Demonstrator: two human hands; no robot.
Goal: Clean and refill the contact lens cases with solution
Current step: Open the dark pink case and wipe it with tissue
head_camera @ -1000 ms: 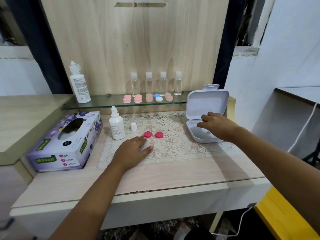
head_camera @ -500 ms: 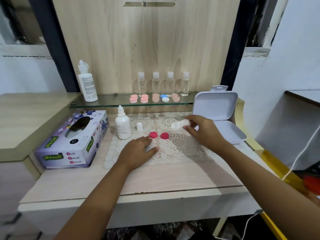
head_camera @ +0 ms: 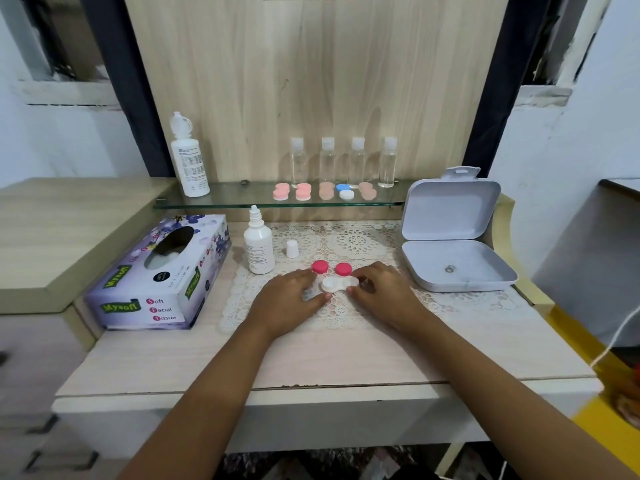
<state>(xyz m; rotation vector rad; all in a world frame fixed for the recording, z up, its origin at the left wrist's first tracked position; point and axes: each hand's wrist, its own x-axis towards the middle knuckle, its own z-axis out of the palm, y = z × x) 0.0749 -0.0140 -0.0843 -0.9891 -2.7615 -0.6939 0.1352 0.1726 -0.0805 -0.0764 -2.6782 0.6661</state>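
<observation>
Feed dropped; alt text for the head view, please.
On a lace mat, the right hand pinches the right end of an uncapped white lens case while the left hand lies flat beside its left end. Two pink caps sit just behind it; an uncapped solution bottle stands left, an open white box right.

Pink caps [head_camera: 331, 268], white case [head_camera: 339, 284]

We have one view only, worn on the head: it looks forward and down onto the pale wooden desk [head_camera: 329, 358], squarely facing the light wood back panel [head_camera: 311, 81]. It sits close, so both arms run in from the bottom edge, left hand [head_camera: 287, 299] and right hand [head_camera: 384, 296] meeting at the white double-well lens case [head_camera: 337, 284] near centre; the wide lens bows the edges.
</observation>
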